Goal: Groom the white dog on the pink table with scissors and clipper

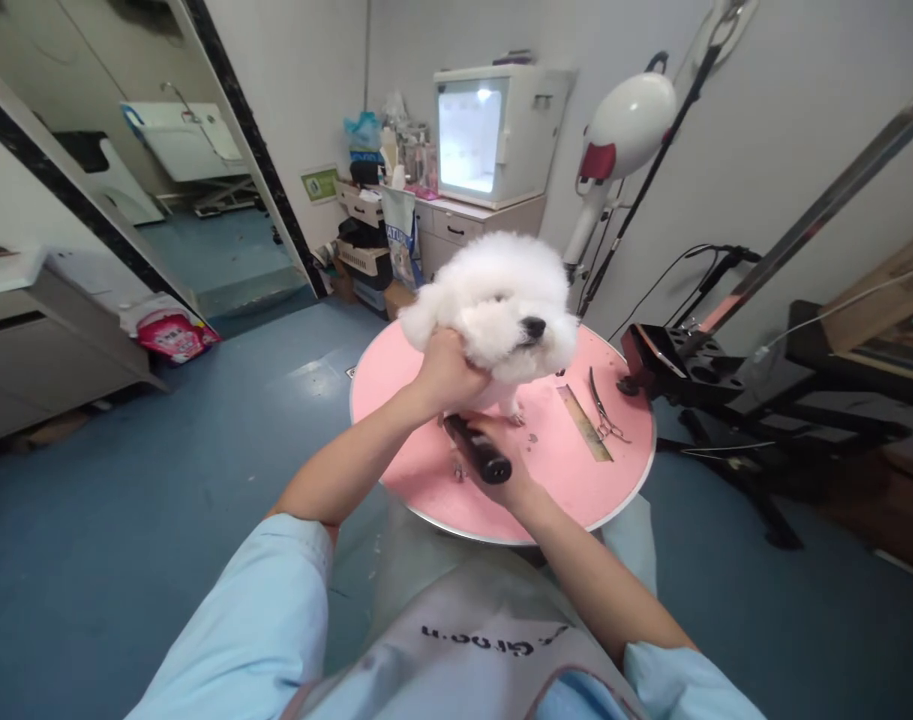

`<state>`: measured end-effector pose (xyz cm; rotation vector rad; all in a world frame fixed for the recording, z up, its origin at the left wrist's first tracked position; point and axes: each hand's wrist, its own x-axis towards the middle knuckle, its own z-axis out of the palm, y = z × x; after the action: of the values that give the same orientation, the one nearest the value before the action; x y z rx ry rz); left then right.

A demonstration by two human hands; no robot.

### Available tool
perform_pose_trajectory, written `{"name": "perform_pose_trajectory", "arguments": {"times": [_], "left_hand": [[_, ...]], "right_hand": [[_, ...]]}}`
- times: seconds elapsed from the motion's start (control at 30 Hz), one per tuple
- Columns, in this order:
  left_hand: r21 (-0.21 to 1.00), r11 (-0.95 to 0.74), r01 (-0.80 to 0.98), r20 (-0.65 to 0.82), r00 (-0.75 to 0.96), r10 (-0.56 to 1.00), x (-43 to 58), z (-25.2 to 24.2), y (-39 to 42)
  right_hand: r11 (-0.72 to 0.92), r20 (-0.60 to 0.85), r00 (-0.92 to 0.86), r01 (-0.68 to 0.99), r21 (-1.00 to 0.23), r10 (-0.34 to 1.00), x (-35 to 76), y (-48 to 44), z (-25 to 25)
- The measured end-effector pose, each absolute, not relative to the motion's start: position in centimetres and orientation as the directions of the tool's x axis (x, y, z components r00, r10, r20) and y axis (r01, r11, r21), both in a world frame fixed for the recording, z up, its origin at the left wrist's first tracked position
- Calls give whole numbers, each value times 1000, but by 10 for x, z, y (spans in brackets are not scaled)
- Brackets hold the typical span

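Head view: looks down past a grey apron (463, 650) onto a round pink surface (576, 490); hours are read on that surface, with 6 o'clock nearest the person.
Right grip: the right grip (510, 478) sits at 6 o'clock, closed around a black clipper (480, 452).
Clipper: it lies slanted in the hand, its far end pointing toward 11 o'clock, just short of the dog's front paws.
Left grip: the left grip (445, 370) is at 10 o'clock, fingers closed in the fur under the dog's chin.
Dog: the white fluffy dog (501, 290) stands on the surface at 12 o'clock, its head turned toward 3 o'clock.
Comb: a flat metal comb (585, 423) lies at 3 o'clock, apart from the dog.
Scissors: the scissors (603, 410) lie just beside the comb, toward 2 o'clock.
Clamp: a black clamp (651, 360) grips the rim at 2 o'clock and carries a metal arm (816, 215) slanting up to the right.
Dryer: a white stand dryer (627, 125) hangs beyond the surface at 1 o'clock.
Cabinet: a lit white box (493, 135) stands on drawers at the far wall, 12 o'clock.
Floor: the blue floor (201, 450) holds a pink bag (172, 335) well off at 10 o'clock.
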<state>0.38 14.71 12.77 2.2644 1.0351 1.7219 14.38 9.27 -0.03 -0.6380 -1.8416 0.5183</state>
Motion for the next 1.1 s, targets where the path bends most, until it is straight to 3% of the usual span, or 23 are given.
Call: {"name": "perform_pose_trajectory", "arguments": {"times": [0.13,0.23,0.5,0.67,0.8,0.97,1.1], "left_hand": [[390,-843,371,876,134,464,0,125,149],[379,-849,369,893,94,440,-1,124,150],[362,-838,408,899,84,430,-3,124,146],[282,-824,492,929,76,363,-6,123,142],[276,-787,552,926,66,371,-13,121,140],[262,-756,600,928,57,367,-23,116,140],[300,-755,583,936,-26,352,-27,111,140]], "right_hand": [[794,750,-263,158,-588,607,165,80,-18],[862,847,-177,178,-474,502,176,90,-8],[929,871,-323,136,-344,370,170,118,-41],[951,832,-483,268,-156,273,165,131,-61],[929,730,-601,349,-125,324,162,145,-69],[962,829,-530,270,-33,177,166,148,-64],[953,806,-529,270,-137,266,169,150,-49]]}}
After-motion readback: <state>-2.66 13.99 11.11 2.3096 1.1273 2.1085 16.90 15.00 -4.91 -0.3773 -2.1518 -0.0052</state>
